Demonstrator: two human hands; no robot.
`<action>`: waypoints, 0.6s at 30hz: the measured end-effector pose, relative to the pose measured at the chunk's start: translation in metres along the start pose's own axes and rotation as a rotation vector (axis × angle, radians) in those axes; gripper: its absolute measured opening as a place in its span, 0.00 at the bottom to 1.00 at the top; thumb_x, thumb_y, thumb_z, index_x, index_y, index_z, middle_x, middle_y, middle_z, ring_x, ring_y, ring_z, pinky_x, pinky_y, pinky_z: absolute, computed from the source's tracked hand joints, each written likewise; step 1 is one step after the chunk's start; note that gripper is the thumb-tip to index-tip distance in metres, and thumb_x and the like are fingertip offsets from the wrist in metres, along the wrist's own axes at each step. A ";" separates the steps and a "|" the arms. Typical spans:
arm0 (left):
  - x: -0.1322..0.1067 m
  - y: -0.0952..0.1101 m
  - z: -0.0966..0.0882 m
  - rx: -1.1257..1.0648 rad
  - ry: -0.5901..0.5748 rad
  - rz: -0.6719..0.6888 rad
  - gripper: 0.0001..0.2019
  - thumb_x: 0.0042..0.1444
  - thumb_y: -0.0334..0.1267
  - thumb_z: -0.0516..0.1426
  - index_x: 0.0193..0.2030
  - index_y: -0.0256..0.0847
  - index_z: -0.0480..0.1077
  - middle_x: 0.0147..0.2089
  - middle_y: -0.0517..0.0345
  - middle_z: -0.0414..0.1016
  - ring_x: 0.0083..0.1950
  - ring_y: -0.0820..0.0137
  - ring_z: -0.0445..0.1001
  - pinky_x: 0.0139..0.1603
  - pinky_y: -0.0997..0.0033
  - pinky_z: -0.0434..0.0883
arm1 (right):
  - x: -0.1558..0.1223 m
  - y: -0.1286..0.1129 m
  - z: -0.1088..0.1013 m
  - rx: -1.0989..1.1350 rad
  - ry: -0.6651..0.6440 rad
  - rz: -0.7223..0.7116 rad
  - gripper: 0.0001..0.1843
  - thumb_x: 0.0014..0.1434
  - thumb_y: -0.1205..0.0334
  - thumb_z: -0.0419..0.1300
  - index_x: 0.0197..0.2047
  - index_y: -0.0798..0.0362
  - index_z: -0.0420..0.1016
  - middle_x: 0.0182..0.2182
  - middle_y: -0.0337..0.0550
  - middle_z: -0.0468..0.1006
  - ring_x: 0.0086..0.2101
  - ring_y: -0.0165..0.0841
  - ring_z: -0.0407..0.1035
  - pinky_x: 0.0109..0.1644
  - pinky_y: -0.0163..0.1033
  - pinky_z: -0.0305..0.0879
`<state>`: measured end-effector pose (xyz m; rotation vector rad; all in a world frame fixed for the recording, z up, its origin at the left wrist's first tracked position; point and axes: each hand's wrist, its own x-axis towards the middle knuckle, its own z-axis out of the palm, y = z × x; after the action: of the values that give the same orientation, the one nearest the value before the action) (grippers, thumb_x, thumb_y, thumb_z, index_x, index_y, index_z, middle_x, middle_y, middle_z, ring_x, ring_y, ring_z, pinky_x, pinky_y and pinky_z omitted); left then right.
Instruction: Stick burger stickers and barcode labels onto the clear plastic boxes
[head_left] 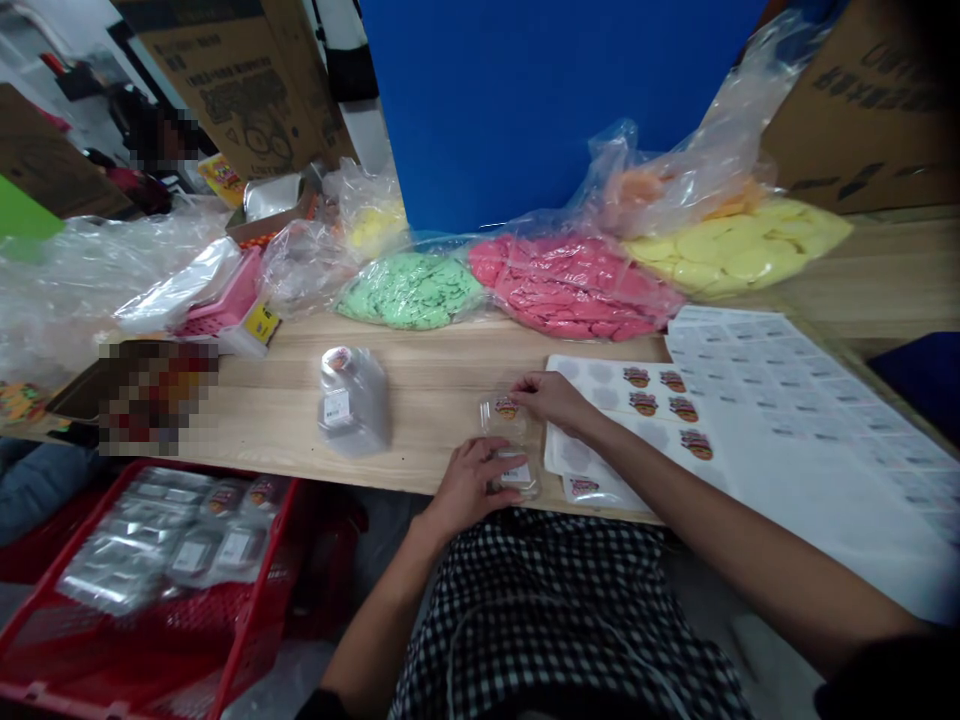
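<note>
A clear plastic clamshell box (489, 425) lies opened out at the table's front edge. My left hand (471, 483) holds its near half, fingers bent over the rim beside a white barcode label (516, 472). At the far half, my right hand (553, 400) has thumb and fingertips pinched at the edge of a colourful cartoon sticker (507, 407). The sticker lies against the plastic; whether its whole back touches cannot be seen. Under my right forearm is a sticker sheet (649, 440) with several similar stickers and bare spots.
A stack of labelled clear boxes (358, 405) stands to the left. A red crate (255, 610) holds more boxes below. Bags of green (412, 290), pink (577, 285) and yellow pieces (742, 245) line the back. Barcode label sheets (795, 390) lie right. Another person (45, 485) is at far left.
</note>
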<state>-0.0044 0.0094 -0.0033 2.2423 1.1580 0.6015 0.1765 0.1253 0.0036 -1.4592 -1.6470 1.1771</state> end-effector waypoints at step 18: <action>-0.001 0.002 -0.001 -0.036 -0.003 0.004 0.23 0.51 0.47 0.60 0.55 0.52 0.67 0.58 0.52 0.65 0.59 0.59 0.61 0.58 0.55 0.60 | -0.009 0.005 0.013 -0.406 0.222 -0.189 0.12 0.46 0.62 0.60 0.37 0.53 0.70 0.35 0.46 0.70 0.38 0.38 0.64 0.39 0.40 0.60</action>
<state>-0.0044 0.0084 -0.0012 2.2149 1.1329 0.6156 0.1690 0.1136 -0.0049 -1.5656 -1.8874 0.5744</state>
